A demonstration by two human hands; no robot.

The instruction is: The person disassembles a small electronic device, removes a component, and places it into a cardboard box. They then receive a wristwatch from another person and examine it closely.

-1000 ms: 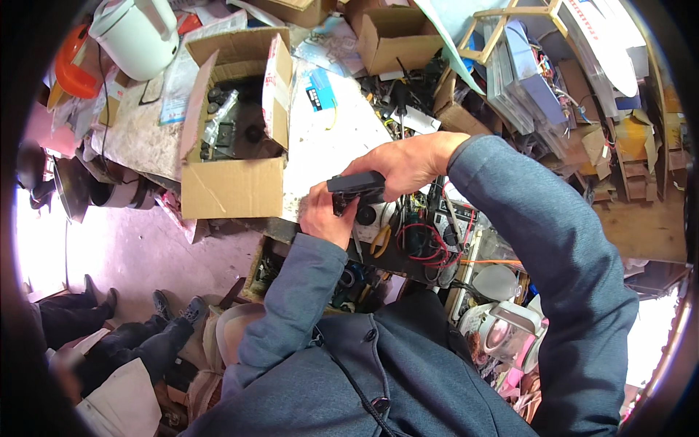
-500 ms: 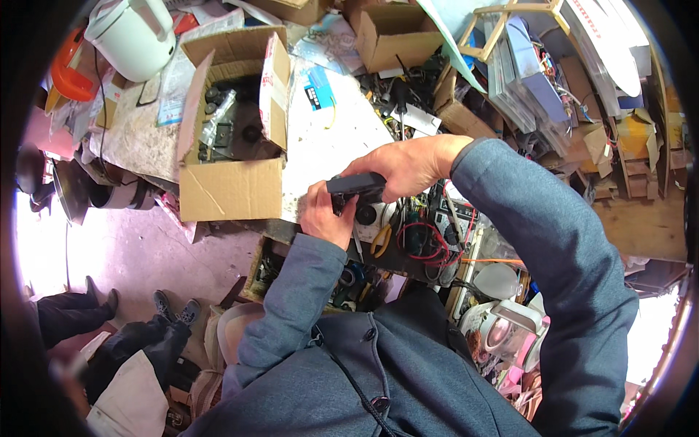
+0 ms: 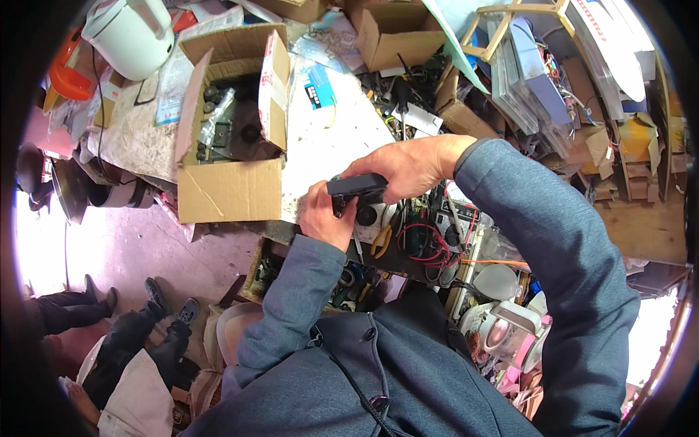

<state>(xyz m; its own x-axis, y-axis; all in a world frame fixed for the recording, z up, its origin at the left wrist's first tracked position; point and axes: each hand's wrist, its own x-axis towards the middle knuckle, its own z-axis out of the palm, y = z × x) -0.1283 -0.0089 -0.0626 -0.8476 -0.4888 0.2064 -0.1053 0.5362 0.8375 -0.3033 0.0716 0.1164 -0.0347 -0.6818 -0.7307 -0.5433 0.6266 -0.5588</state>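
Both my hands grip a black boxy device [image 3: 357, 188] over the front edge of the white work surface. My left hand [image 3: 326, 217] wraps round its left and lower part with fingers bent. My right hand [image 3: 408, 167] holds it from the upper right, fingers curled over the top and partly hidden. Just beside and below the device are a round black piece [image 3: 368, 215], yellow-handled pliers [image 3: 381, 240] and looped red wires [image 3: 429, 251]. An open cardboard box [image 3: 229, 191] of black parts stands left of my hands. A screwdriver [image 3: 401, 98] lies beyond them.
A white kettle [image 3: 131, 40], cardboard boxes [image 3: 397, 40] and papers crowd the back. Stacked boards [image 3: 539, 73] stand at right. Below the bench are a parts box [image 3: 258, 277] and a pale appliance [image 3: 502, 331]. At lower left, seated people's legs [image 3: 135, 342] and a person's hand [image 3: 80, 400] show.
My hands stay on the device, only very slightly shifted. The seated person's feet at lower left moved a little, and their hand shows more clearly near the lower left rim.
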